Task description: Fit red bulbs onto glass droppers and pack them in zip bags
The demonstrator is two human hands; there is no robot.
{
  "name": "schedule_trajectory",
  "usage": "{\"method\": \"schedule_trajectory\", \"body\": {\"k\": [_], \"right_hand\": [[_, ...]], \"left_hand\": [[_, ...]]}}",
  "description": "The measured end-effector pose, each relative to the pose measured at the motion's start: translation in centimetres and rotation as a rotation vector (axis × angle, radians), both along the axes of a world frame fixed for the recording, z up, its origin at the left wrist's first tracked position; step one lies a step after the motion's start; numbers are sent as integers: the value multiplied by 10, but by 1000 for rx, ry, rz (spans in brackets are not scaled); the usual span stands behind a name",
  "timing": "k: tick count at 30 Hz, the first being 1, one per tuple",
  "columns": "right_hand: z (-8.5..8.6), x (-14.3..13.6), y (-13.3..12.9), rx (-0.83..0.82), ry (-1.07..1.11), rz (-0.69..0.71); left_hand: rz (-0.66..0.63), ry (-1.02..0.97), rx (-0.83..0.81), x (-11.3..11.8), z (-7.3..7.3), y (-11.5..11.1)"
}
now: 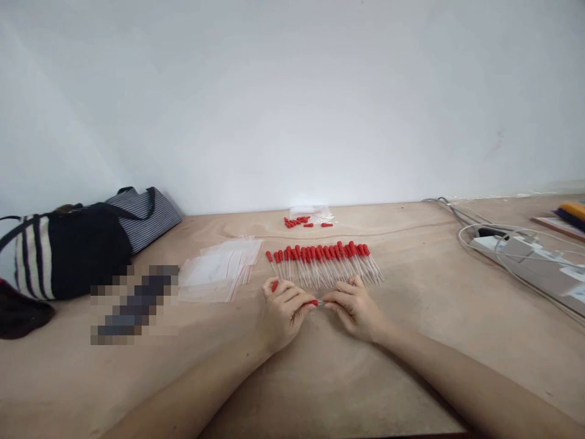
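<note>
My left hand [286,311] pinches a red rubber dropper bulb [314,302] between thumb and fingers. A second red bulb [274,286] shows at the curled outer fingers of that same hand. From the right, my right hand [357,310] grips a clear dropper tube [320,302], whose end meets the pinched bulb; how deep it sits inside cannot be seen. Just beyond both hands lies a row of droppers [320,253], red bulbs pointing away and clear tubes towards me. Farther back is a small pile of loose red bulbs [297,222].
Clear zip bags [219,268] with red lines lie spread to the left. Behind the loose bulbs is another clear bag [311,212]. A black bag [91,250] and a blurred dark object [137,305] are at left. A power strip [525,259] with cables stands at right.
</note>
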State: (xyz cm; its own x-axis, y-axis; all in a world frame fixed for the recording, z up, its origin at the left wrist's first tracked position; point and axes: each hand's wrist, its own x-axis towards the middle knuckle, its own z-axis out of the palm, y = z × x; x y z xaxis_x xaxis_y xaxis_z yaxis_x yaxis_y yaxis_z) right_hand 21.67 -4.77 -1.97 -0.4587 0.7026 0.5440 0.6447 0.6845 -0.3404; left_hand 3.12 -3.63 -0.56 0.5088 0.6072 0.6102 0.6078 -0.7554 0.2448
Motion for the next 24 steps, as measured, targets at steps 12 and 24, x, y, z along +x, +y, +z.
{"method": "schedule_trajectory", "body": {"k": [12, 24], "right_hand": [[-4, 15, 14, 84, 192, -175], [-5, 11, 11, 19, 187, -119]], "left_hand": [[348, -390, -387, -72, 21, 54], [198, -1219, -932, -99, 46, 81]]}}
